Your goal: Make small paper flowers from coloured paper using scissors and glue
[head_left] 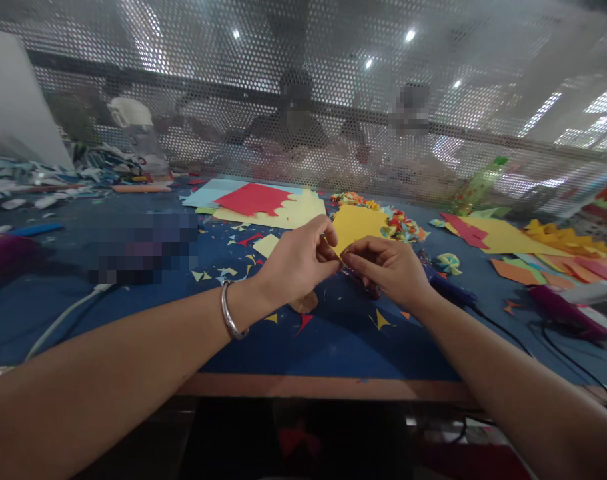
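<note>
Two hands meet fingertip to fingertip above the middle of a blue worktop (pixel 313 357) strewn with coloured paper.
Toward the far edge lie a notched red sheet (pixel 253 198) and a yellow sheet (pixel 358 223), so plenty of paper looks unused; the left hand (pixel 301 257) and right hand (pixel 393 267) work nearer the near edge, each with thumb and forefinger pinched together on one tiny piece; beyond the right hand, a heap of multicoloured paper pieces (pixel 403 225) and a round striped piece (pixel 449 263) suggest much is done, while the piece in hand seems unfinished; pointed scraps (pixel 382 320) lie below; the tiny piece (pixel 341 259) looks yellowish and thin, its shape mostly hidden by the fingers.
</note>
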Demonstrator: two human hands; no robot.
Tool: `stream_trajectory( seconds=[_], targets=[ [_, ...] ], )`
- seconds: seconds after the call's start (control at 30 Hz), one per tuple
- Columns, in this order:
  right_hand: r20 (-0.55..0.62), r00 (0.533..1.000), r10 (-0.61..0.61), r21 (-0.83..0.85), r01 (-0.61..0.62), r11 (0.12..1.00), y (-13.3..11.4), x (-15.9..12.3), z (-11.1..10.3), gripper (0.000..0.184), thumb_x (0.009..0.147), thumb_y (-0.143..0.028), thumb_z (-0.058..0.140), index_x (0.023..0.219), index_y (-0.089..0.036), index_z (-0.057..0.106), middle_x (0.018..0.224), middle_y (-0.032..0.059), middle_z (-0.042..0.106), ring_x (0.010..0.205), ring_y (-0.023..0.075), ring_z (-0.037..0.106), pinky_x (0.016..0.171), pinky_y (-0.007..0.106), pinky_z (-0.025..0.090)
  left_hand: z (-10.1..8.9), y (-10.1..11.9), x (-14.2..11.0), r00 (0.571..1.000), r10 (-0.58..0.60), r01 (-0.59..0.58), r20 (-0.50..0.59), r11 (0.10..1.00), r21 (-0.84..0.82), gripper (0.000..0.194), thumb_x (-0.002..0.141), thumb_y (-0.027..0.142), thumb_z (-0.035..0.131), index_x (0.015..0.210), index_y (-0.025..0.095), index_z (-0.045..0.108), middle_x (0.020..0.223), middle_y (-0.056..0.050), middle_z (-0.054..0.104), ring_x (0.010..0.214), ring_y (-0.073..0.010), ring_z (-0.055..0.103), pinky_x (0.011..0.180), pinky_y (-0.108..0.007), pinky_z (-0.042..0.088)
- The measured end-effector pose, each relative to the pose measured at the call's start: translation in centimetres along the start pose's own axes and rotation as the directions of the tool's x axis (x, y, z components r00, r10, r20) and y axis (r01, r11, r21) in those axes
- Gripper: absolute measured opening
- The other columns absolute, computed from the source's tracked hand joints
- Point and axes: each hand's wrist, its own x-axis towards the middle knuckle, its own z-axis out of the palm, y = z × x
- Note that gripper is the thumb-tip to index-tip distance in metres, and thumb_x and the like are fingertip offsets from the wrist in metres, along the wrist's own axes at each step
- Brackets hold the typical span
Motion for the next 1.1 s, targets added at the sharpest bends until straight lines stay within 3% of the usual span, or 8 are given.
stream_trajectory(
  seconds=[0.27, 0.53, 0.77, 1.1],
  targets=[
    [-0.002, 1.0, -0.003, 0.019, 0.003, 1.0, -0.14, -0.05, 0.01, 0.023, 0.083, -0.039, 0.068, 0.087, -0.017, 0.068, 0.057, -0.0037, 0.057, 0.04, 0.0063, 0.049, 0.036, 0.019, 0.038, 0.01, 0.43, -0.24, 1.0, 0.018, -0.019, 0.01, 0.999, 0.029, 0.023, 0.073, 0.019, 0.065, 0.089, 0.021, 0.049, 0.075, 0.001, 0.066, 0.07, -0.0132, 0.066, 0.064, -0.026, 0.05],
    [-0.006, 1.0, -0.006, 0.028, 0.007, 1.0, -0.15, 0.02, -0.09, 0.023, 0.083, -0.04, 0.068, 0.088, -0.017, 0.069, 0.056, -0.004, 0.057, 0.039, 0.0062, 0.048, 0.035, 0.019, 0.037, -0.11, 0.34, -0.11, 0.999, -0.037, 0.037, 0.015, 0.998, -0.045, 0.024, 0.074, 0.022, 0.068, 0.09, 0.021, 0.049, 0.076, 0.0, 0.066, 0.07, -0.013, 0.066, 0.065, -0.026, 0.051],
    [-0.012, 0.999, -0.033, 0.053, 0.033, 0.998, 0.04, 0.02, -0.07, 0.02, 0.083, -0.036, 0.069, 0.087, -0.016, 0.069, 0.057, -0.004, 0.058, 0.038, 0.005, 0.047, 0.034, 0.017, 0.037, 0.1, -0.24, 0.08, 0.999, 0.013, -0.011, 0.033, 0.998, -0.064, 0.01, 0.075, 0.019, 0.066, 0.08, 0.018, 0.057, 0.07, 0.002, 0.063, 0.064, -0.0099, 0.06, 0.061, -0.023, 0.048],
    [-0.047, 0.997, -0.06, 0.075, 0.064, 0.995, 0.06, 0.05, 0.01, 0.02, 0.082, -0.036, 0.07, 0.085, -0.016, 0.068, 0.059, -0.0036, 0.06, 0.038, 0.0045, 0.048, 0.035, 0.018, 0.037, -0.02, -0.11, 0.13, 1.0, -0.029, 0.029, 0.001, 0.996, -0.084, 0.005, 0.074, 0.019, 0.067, 0.078, 0.016, 0.069, 0.069, -0.001, 0.07, 0.061, -0.0099, 0.061, 0.058, -0.021, 0.048]
  ],
)
